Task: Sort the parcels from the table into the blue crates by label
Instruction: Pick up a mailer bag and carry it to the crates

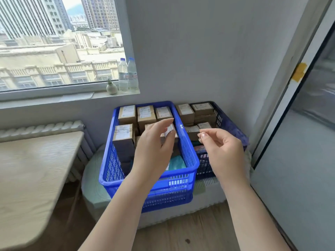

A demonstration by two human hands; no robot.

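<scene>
Head view: two blue crates stand side by side under a window. The left crate (188,160) holds brown labelled parcels (126,115) along its far wall; the right crate (220,118) holds more. The left hand (154,142) hovers over the left crate, fingers straight, near a small parcel (169,132); whether it touches is unclear. The right hand (223,144) hangs loosely curled, empty. The parcels look light and stiff, best gripped by opposite sides.

A high-rise flat's room, used for packing: a window (59,42) looks over city towers, a radiator (41,128) sits under the sill (72,98) with bottles (127,75) and a small vase (111,87), beside a wooden table (32,169) and wood floor (190,236).
</scene>
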